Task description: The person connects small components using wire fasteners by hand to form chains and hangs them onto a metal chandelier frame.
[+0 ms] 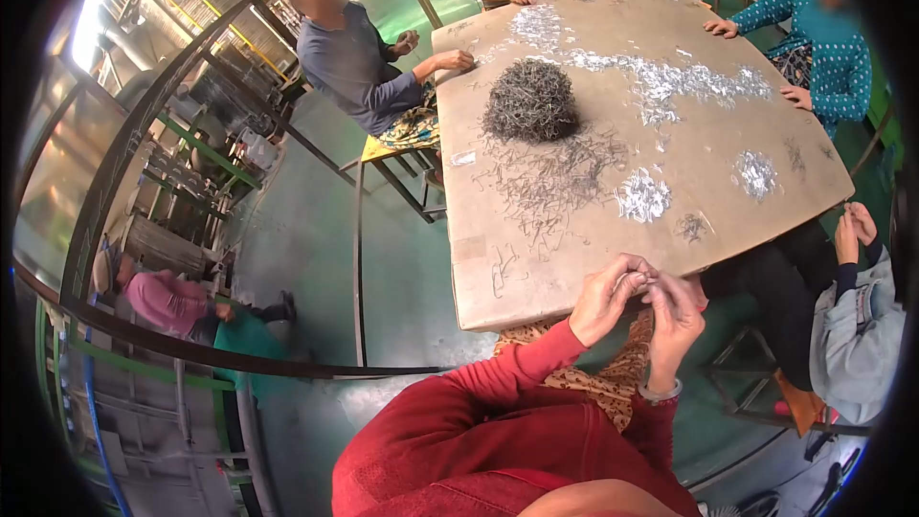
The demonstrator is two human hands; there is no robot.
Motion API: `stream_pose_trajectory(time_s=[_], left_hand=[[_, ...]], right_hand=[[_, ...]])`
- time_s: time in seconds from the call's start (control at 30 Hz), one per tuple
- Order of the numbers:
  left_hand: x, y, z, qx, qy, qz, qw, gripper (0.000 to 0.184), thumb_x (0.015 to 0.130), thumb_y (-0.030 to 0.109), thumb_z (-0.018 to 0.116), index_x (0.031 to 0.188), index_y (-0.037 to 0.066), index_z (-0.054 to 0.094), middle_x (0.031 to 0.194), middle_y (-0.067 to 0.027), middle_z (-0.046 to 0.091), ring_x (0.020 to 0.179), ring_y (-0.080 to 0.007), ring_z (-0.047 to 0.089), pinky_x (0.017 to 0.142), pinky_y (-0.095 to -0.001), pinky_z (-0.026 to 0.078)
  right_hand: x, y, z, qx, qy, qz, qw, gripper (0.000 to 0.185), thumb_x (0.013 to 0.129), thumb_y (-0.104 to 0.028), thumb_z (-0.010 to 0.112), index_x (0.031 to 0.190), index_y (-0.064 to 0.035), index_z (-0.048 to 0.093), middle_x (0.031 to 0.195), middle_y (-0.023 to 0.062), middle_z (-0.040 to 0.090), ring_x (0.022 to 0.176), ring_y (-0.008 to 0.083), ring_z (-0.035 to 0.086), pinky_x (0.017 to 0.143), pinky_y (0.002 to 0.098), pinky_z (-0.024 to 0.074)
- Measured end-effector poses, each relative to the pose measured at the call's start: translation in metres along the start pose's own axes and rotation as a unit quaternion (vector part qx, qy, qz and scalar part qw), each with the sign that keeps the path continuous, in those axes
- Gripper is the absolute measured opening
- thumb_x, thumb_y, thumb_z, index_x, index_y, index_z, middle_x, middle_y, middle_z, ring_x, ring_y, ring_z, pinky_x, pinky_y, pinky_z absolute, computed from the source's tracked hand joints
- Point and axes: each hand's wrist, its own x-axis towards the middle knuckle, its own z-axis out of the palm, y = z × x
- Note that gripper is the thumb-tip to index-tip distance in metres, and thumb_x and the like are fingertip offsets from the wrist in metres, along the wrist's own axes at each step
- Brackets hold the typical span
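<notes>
Red sleeves [538, 366]; LH [600, 299], RH [679, 314] tog.; lbl [462, 158] illegible.

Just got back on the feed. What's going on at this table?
The person in red has the left hand and right hand together by the near table edge, fingertips pinched; whatever is between them is too small to make out. On the table sit a tangled dark heap, loose dark wiry pieces scattered beside it, and silvery pieces in piles and a broad spread. Other people sit around the table, one resting a hand at its left edge.
</notes>
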Motion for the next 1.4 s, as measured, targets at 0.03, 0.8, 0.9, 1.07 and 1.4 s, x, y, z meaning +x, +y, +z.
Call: stream_pose_trajectory(time_s=[0.03, 0.8, 0.9, 1.07, 1.4], left_hand=[[-0.001, 0.004, -0.001, 0.004, -0.001, -0.011, 1.000, 0.009, 0.091, 0.002, 0.048, 0.099, -0.001, 0.052, 0.089, -0.0094, 0.063, 0.079, -0.0153, 0.062, 0.070, -0.0269, 0.049], [-0.006, -0.024, -0.007, 0.044, -0.044, 0.002, 0.998, 0.009, 0.094, 0.007, 0.046, 0.098, -0.001, 0.050, 0.086, -0.0064, 0.062, 0.060, -0.0090, 0.059, 0.054, -0.0227, 0.050], [-0.007, -0.020, -0.005, 0.036, -0.037, 0.002, 0.999, 0.008, 0.094, 0.005, 0.046, 0.098, 0.000, 0.050, 0.087, -0.0064, 0.061, 0.059, -0.0088, 0.058, 0.053, -0.0229, 0.050], [-0.017, -0.014, -0.006, 0.021, -0.018, -0.062, 0.998, 0.007, 0.089, 0.007, 0.053, 0.094, 0.001, 0.055, 0.082, -0.0083, 0.063, 0.080, -0.0180, 0.063, 0.073, -0.0289, 0.049], [-0.040, -0.019, -0.020, -0.037, -0.038, -0.015, 0.998, 0.010, 0.093, 0.006, 0.047, 0.100, -0.001, 0.048, 0.089, -0.0118, 0.061, 0.060, -0.0142, 0.060, 0.050, -0.0253, 0.052]], right_hand=[[0.004, -0.002, -0.001, -0.009, 0.011, -0.001, 1.000, 0.012, 0.083, 0.006, 0.058, 0.094, 0.0075, 0.062, 0.085, 0.0071, 0.058, 0.073, 0.0106, 0.057, 0.065, 0.0226, 0.0483], [0.133, 0.139, 0.042, -0.356, -0.239, -0.173, 0.887, 0.025, 0.078, 0.001, 0.052, 0.102, 0.0021, 0.061, 0.093, 0.0187, 0.060, 0.095, 0.0362, 0.053, 0.086, 0.0411, 0.0418], [0.126, 0.129, 0.045, -0.228, -0.174, -0.101, 0.953, 0.028, 0.082, 0.001, 0.050, 0.107, -0.0009, 0.061, 0.092, 0.0180, 0.062, 0.088, 0.0336, 0.057, 0.079, 0.0408, 0.0448], [0.123, 0.175, 0.043, -0.239, -0.253, -0.019, 0.937, 0.031, 0.082, -0.001, 0.051, 0.111, -0.0031, 0.060, 0.084, 0.0169, 0.063, 0.074, 0.0282, 0.061, 0.066, 0.0351, 0.0483], [0.127, 0.159, 0.039, 0.062, -0.235, 0.258, 0.935, 0.028, 0.082, -0.001, 0.054, 0.110, 0.0039, 0.057, 0.083, 0.0105, 0.061, 0.061, 0.0128, 0.058, 0.052, 0.0241, 0.0514]])
